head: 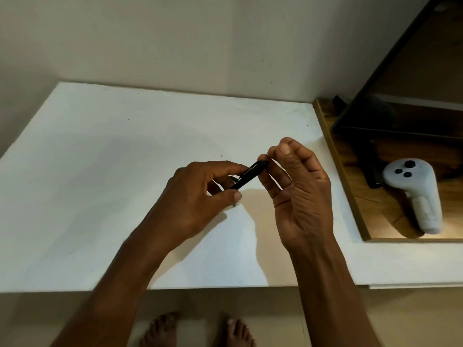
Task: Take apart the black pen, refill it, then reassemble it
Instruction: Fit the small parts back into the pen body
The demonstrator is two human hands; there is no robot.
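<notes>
Head view, looking down at a white tabletop [100,171] set against a pale wall [175,33].

Black pen [250,174]: held in the air above the tabletop, just right of frame centre, between both hands. It lies tilted, lower end toward the lower left, upper end toward the upper right. A clip line shows along the upper part of the barrel. The lower end is hidden behind the left hand, so the tip cannot be seen.

Left hand [198,196]: centre of the frame, back of hand toward the camera. Its fingers [234,196] are drawn in narrow around the lower part of the pen, thumb below, forefinger above, pinching the barrel.

Right hand [298,196]: right of centre, palm toward the camera. Thumb and forefinger tips meet at the pen's upper end and touch it; the other fingers curl loosely inward. Whether this is a firm grip or only a touch on the end cap cannot be told.

A shadow of the hands falls on the tabletop beneath them.

Right edge of the frame: a wooden surface [375,209] carrying a white handheld controller [413,191] with dark buttons, lying well apart from the hands. A dark stand [370,166] rises behind it.

Bottom of the frame: two bare feet [160,331] on the floor below the tabletop edge.
</notes>
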